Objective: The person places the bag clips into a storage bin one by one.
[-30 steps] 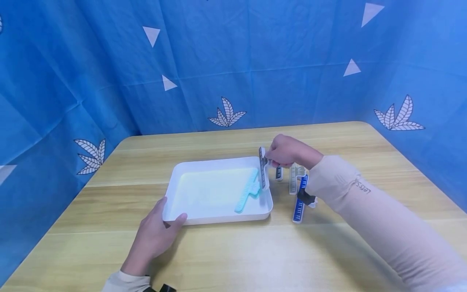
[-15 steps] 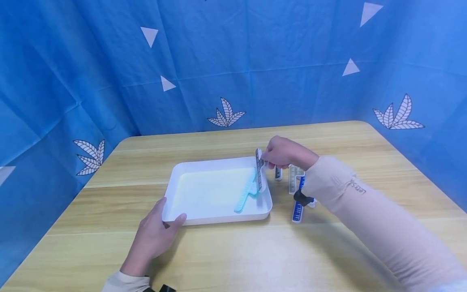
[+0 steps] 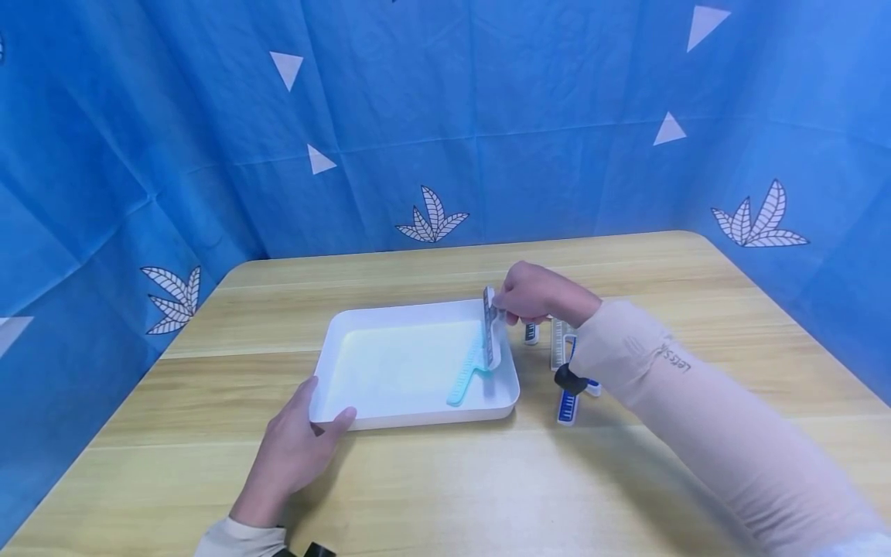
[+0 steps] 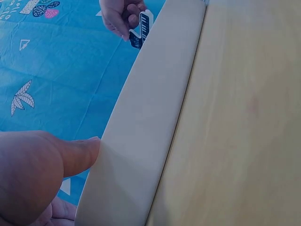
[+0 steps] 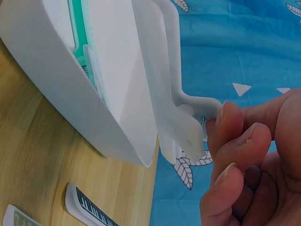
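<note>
My left hand (image 3: 299,441) grips the near left corner of a white tray (image 3: 418,420), thumb on the rim. Over the tray's right end, my right hand (image 3: 532,294) pinches the handle of a white clip (image 3: 490,336) with a dark piano-key strip. The clip stands on edge, its long bar lengthwise along that side; whether it touches the tray cannot be told. A turquoise clip (image 3: 462,383) lies in the tray, partly covered by the held clip. In the right wrist view, fingertips and thumb hold the pale clip (image 5: 162,80) by its lever.
Right of the tray lie a black-striped clip (image 3: 532,334), a greyish clip (image 3: 558,346) and a blue clip (image 3: 568,406), partly hidden by my right forearm and wrist strap. A blue patterned curtain (image 3: 557,155) hangs behind the wooden table (image 3: 445,487).
My right hand has moved slightly left and down with the clip, from the tray's right rim to over the tray's inside. The left hand has stayed in place.
</note>
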`<control>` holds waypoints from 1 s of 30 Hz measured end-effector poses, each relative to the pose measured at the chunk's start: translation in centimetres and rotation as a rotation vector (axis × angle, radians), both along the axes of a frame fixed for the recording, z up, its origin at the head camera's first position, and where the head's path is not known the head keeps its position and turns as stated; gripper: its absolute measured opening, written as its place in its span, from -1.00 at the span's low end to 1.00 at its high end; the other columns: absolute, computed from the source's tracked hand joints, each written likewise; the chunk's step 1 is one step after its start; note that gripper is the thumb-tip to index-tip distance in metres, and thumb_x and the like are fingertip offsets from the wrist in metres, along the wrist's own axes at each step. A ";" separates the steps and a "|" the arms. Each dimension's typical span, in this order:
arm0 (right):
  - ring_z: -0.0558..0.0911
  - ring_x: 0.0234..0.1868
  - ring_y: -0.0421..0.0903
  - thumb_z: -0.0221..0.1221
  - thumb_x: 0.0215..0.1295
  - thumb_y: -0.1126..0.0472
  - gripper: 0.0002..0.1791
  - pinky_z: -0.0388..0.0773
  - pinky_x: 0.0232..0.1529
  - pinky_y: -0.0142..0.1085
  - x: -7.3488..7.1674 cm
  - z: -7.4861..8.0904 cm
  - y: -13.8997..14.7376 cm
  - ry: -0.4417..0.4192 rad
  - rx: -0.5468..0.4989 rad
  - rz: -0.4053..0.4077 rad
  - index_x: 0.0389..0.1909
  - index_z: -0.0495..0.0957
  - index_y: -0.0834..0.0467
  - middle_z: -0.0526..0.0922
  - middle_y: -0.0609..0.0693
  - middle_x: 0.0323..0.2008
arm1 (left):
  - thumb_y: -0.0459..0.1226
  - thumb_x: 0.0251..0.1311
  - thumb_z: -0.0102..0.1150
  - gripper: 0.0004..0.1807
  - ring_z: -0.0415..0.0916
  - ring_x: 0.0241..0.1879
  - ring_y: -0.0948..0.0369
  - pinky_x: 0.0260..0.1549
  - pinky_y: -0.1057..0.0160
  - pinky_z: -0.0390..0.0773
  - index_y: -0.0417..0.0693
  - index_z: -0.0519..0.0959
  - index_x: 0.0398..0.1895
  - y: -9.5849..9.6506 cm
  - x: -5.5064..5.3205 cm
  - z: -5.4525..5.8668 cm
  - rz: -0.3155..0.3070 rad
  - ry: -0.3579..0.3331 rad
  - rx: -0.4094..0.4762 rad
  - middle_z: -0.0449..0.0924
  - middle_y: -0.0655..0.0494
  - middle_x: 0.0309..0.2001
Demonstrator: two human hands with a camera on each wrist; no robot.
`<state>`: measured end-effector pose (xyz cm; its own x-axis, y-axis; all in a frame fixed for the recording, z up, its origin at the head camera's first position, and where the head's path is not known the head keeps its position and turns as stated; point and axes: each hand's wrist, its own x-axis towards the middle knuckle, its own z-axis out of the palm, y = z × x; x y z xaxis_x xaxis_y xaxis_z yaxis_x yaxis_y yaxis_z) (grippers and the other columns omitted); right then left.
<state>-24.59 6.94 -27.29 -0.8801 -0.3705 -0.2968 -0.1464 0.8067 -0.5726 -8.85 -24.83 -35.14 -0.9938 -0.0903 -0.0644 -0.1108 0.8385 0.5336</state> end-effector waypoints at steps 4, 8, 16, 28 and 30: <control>0.36 -0.69 -0.19 0.02 0.46 0.14 -0.64 0.33 -0.60 -0.38 0.1 0.1 -0.2 -0.006 0.000 -0.008 -0.45 0.66 0.20 0.56 0.06 -0.55 | 0.15 0.31 0.04 0.02 0.06 0.34 -0.33 0.24 -0.26 0.16 -0.44 -0.13 0.47 0.0 -0.1 0.0 0.000 -0.008 -0.001 0.03 -0.50 0.39; 0.37 -0.67 -0.18 0.03 0.45 0.13 -0.66 0.35 -0.59 -0.39 0.0 0.1 -0.4 -0.013 -0.006 -0.018 -0.43 0.67 0.20 0.57 0.06 -0.54 | 0.15 0.31 0.04 0.03 0.06 0.34 -0.33 0.24 -0.27 0.15 -0.43 -0.13 0.47 0.0 -0.1 0.1 0.002 -0.013 0.001 0.02 -0.50 0.39; 0.35 -0.67 -0.18 0.04 0.45 0.14 -0.66 0.33 -0.60 -0.40 0.1 0.1 -0.9 -0.023 -0.010 -0.025 -0.43 0.67 0.19 0.56 0.06 -0.53 | 0.14 0.32 0.04 0.01 0.11 0.32 -0.33 0.22 -0.28 0.19 -0.42 -0.12 0.47 -0.1 -0.1 0.3 -0.001 -0.007 0.004 0.07 -0.51 0.37; 0.37 -0.67 -0.18 0.04 0.46 0.13 -0.66 0.35 -0.60 -0.40 0.1 0.2 -1.2 -0.018 0.004 -0.020 -0.42 0.67 0.19 0.57 0.04 -0.55 | 0.13 0.32 0.04 0.01 0.05 0.34 -0.34 0.24 -0.27 0.15 -0.43 -0.13 0.47 0.0 -0.1 0.6 0.004 -0.016 0.012 0.02 -0.50 0.39; 0.36 -0.68 -0.19 0.03 0.46 0.12 -0.65 0.34 -0.61 -0.41 0.1 0.2 -1.3 -0.020 0.005 -0.013 -0.44 0.66 0.19 0.57 0.05 -0.54 | 0.12 0.32 0.04 0.01 0.05 0.34 -0.34 0.24 -0.27 0.15 -0.43 -0.13 0.47 -0.1 -0.1 0.7 0.007 -0.018 0.012 0.03 -0.50 0.38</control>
<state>-24.51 5.62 -27.11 -0.8787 -0.3577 -0.3162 -0.1244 0.8110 -0.5716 -8.91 -24.89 -34.45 -0.9919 -0.0963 -0.0830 -0.1260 0.8313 0.5413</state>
